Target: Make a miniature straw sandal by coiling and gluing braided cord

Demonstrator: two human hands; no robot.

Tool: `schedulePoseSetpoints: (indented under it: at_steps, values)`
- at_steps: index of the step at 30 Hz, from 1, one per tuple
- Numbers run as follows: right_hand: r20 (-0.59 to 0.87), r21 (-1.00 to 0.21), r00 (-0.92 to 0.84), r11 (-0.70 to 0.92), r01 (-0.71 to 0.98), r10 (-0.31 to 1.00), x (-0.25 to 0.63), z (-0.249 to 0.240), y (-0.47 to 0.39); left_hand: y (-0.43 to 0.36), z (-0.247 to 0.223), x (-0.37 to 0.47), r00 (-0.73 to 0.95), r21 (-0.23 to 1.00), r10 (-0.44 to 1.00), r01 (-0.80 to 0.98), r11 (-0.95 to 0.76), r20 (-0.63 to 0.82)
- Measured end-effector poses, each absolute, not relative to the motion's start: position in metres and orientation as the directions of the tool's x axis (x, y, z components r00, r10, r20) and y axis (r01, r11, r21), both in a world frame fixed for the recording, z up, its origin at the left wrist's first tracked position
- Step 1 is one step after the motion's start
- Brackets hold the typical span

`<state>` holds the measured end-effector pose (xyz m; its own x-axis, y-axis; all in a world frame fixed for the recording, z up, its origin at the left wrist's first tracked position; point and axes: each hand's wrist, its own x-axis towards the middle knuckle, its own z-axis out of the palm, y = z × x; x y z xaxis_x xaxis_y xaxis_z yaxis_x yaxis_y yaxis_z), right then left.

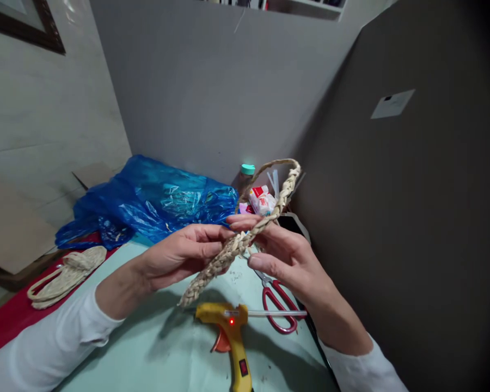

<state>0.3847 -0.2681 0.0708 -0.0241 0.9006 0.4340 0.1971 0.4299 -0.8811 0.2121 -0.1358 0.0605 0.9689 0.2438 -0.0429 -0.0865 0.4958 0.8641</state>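
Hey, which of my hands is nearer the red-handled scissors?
Right. In this view, your right hand is just above the scissors; your left hand is farther off, to their upper left.

Raised close together before us, our left hand [183, 253] and right hand [286, 256] angle inward from opposite sides. Our left thumb [208, 250] lies nearly straight, its tip pointing right, with the left fingers [200, 231] drawn in to a pinch. Our right fingers [245, 222] stretch leftward, loosely bent, as our right thumb [265, 264] stands apart beneath them. Our 2 wrists [141, 272] are bare; our arms slant up from the lower corners, white sleeves [44, 345] covering all but the lower forearms [112, 298].
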Motion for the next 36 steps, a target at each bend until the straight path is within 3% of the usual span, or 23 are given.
schedulePoseSetpoints:
  at_steps: [3, 5, 7, 11, 15, 19, 23, 28, 36]
  values:
    - [0.467, -0.852, 0.036, 0.439, 0.285, 0.884, 0.379, 0.07, -0.268, -0.144, 0.054, 0.217, 0.98, 0.82, 0.192, -0.068, 0.568, -0.051]
    - [0.478, -0.85, 0.104, 0.429, 0.306, 0.872, 0.377, 0.069, -0.268, -0.147, 0.051, 0.218, 0.973, 0.847, 0.224, -0.069, 0.526, -0.06]
    - [0.48, -0.852, 0.17, 0.411, 0.326, 0.861, 0.375, 0.068, -0.269, -0.148, 0.051, 0.217, 0.934, 0.9, 0.356, -0.134, 0.414, -0.024]
    - [0.46, -0.858, 0.283, 0.338, 0.388, 0.842, 0.373, 0.067, -0.269, -0.152, 0.059, 0.211, 0.793, 0.956, 0.578, -0.284, 0.07, 0.193]
    - [0.464, -0.853, 0.327, 0.315, 0.416, 0.823, 0.366, 0.062, -0.266, -0.162, 0.066, 0.207, 0.703, 0.954, 0.645, -0.216, -0.21, 0.301]
    - [0.485, -0.797, 0.249, 0.307, 0.52, 0.838, 0.362, 0.063, -0.269, -0.166, 0.067, 0.207, 0.604, 0.95, 0.737, -0.13, -0.284, 0.303]
    - [0.491, -0.807, 0.309, 0.291, 0.515, 0.814, 0.366, 0.078, -0.284, -0.161, 0.068, 0.208, 0.593, 0.937, 0.745, -0.048, -0.345, 0.305]
    - [0.448, -0.885, 0.501, 0.286, 0.368, 0.74, 0.378, 0.1, -0.304, -0.157, 0.067, 0.208, 0.628, 0.893, 0.697, 0.009, -0.449, 0.345]
    - [0.369, -0.926, 0.53, 0.349, 0.143, 0.763, 0.399, 0.106, -0.299, -0.16, 0.065, 0.205, 0.763, 0.894, 0.562, -0.045, -0.447, 0.32]
